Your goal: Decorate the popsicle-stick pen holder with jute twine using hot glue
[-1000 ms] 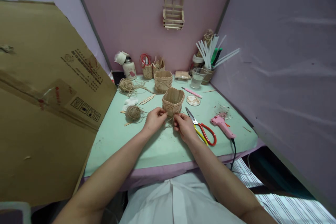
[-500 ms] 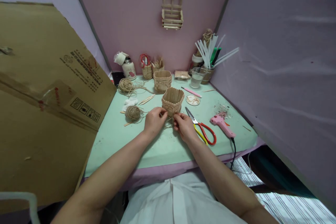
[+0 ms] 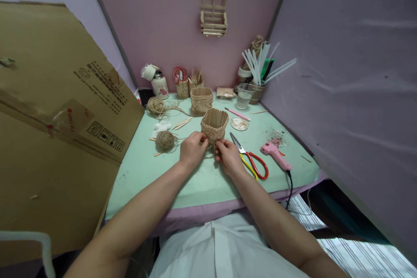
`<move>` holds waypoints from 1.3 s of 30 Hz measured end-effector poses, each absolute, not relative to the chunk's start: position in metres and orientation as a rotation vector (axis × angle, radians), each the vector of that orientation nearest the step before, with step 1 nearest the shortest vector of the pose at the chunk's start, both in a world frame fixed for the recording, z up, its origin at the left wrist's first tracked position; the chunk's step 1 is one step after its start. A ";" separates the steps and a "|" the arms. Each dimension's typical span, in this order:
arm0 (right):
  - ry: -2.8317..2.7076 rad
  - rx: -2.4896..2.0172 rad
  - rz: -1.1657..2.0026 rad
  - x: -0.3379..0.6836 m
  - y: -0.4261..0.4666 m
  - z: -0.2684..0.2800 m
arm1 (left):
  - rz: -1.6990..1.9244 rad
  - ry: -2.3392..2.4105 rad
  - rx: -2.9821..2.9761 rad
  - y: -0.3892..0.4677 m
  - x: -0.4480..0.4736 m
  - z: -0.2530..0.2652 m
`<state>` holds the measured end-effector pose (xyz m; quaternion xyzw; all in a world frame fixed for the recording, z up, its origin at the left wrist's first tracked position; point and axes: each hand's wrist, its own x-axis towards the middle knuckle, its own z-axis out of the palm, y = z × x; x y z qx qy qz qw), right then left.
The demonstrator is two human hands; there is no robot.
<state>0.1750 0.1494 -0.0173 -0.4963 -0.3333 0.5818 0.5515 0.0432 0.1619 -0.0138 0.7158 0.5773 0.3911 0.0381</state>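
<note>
A small tan basket (image 3: 214, 125) with a wavy braided rim stands upright on the green-covered table. At its lower left front, my left hand (image 3: 193, 151) is closed, the fingertips pinching what looks like thin twine. My right hand (image 3: 229, 156) pinches the same twine (image 3: 210, 153) at the lower right front. Loose loops of it lie on the table between both hands. The exact grip of the fingertips is partly hidden. Just right of my right hand lie scissors (image 3: 250, 160) with red and yellow handles.
Left lie a twine ball (image 3: 165, 140), a twine coil (image 3: 157, 107) and a large cardboard box (image 3: 58, 139). A second basket (image 3: 201, 100) stands behind. Rightward are a pink glue gun (image 3: 276, 155) with its cord, a round dish (image 3: 239, 124) and a water cup (image 3: 243, 97).
My left hand has shifted very slightly up beside the basket. My right hand keeps its pinch, and the basket stays in place.
</note>
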 end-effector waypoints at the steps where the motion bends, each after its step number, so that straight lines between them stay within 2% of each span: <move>1: -0.785 -1.175 1.373 0.175 0.150 -0.017 | 1.201 1.765 2.203 0.162 0.043 -0.014; 39: -0.740 -1.123 1.372 0.174 0.152 -0.016 | 1.152 1.737 2.186 0.156 0.044 -0.007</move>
